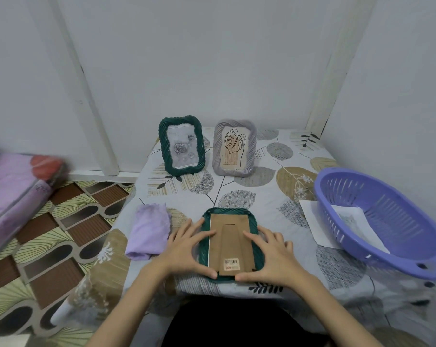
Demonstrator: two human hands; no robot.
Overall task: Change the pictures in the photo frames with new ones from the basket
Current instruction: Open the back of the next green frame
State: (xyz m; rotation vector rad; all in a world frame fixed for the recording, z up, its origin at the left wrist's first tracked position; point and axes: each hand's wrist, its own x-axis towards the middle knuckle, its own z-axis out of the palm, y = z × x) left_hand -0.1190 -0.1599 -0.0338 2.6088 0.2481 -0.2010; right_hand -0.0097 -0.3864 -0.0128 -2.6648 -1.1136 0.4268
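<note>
While the oval purple plastic basket [382, 221] waits at the right with paper inside, the dark green ribbed photo frame [230, 244] lies face down near the table edge. Left hand [187, 249] and right hand [267, 254] press it with spread fingers. It seems light and stiff, maybe fragile; take its rims.

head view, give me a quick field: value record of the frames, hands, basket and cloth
face-down frame: green frame lying back up on the table, brown backing board showing
left hand: fingers straight, pressing frame's left edge
right hand: fingers straight, pressing frame's right edge
standing frames: green rose frame, grey leaf frame, both upright at the back
basket: purple, on the right, holds a paper sheet
cloth: lilac, folded, left of the hands
</note>
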